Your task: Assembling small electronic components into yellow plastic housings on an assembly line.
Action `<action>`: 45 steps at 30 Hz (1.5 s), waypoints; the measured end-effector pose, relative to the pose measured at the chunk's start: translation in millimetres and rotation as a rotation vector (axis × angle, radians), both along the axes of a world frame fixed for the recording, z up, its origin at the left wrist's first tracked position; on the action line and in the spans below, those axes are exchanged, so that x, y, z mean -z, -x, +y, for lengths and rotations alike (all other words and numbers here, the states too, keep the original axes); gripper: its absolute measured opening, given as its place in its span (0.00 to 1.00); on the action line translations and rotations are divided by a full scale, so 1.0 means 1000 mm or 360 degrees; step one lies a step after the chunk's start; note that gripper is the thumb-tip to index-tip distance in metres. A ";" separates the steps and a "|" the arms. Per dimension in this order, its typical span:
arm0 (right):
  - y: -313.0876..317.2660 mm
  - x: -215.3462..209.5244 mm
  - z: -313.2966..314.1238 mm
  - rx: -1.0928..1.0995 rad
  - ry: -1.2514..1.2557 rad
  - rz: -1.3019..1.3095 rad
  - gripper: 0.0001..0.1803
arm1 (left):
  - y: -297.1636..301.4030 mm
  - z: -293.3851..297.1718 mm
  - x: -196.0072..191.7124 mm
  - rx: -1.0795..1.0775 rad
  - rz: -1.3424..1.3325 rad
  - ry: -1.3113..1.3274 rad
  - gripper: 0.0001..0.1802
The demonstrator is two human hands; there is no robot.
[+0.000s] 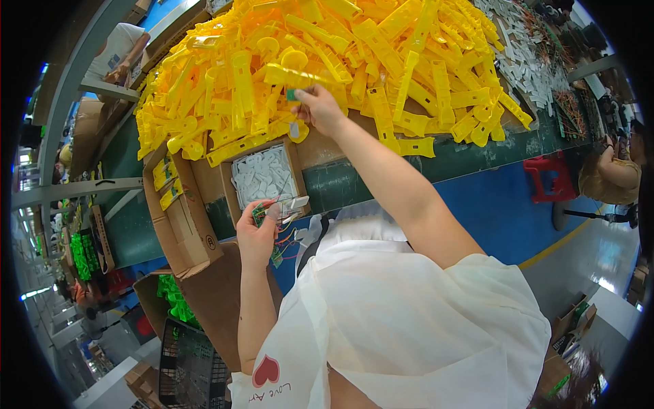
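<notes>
My left hand (256, 235) is closed on a small green circuit board (259, 215) with thin coloured wires hanging from it. Beside its fingertips is a white rectangular part (296, 204); whether the hand holds that too is unclear. Out over the near side of a large heap of yellow plastic shells (409, 61), my right hand (319, 109) pinches a small green piece (293, 95). A long yellow shell (296, 76) lies just beyond those fingers, and I cannot tell whether they touch it. Below the heap, a cardboard box (300, 178) holds many small white plastic parts (263, 174).
An open cardboard carton (197, 235) with a few yellow shells stands at the left. White parts and wires (528, 61) cover the far right of the table. Lower left are a black crate (192, 365) and green parts (176, 300). A red stool (548, 178) stands right; other people work nearby.
</notes>
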State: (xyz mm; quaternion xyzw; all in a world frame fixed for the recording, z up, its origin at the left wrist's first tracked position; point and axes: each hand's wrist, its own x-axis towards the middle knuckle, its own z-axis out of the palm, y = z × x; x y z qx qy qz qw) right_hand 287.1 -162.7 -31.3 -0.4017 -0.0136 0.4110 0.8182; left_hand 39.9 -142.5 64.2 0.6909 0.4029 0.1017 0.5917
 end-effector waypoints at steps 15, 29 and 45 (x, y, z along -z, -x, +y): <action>0.020 0.011 -0.086 -0.0302 0.1705 -0.2165 0.18 | -0.013 0.033 -0.002 0.0384 -0.0010 0.0493 0.29; 0.076 -0.070 -0.113 0.0043 0.0663 -0.1647 0.05 | -0.081 0.007 -0.014 0.0899 -0.0186 -0.0327 0.11; 0.081 -0.035 -0.095 -0.0195 0.0098 -0.0727 0.07 | -0.065 0.022 0.004 0.0551 -0.0028 -0.0059 0.17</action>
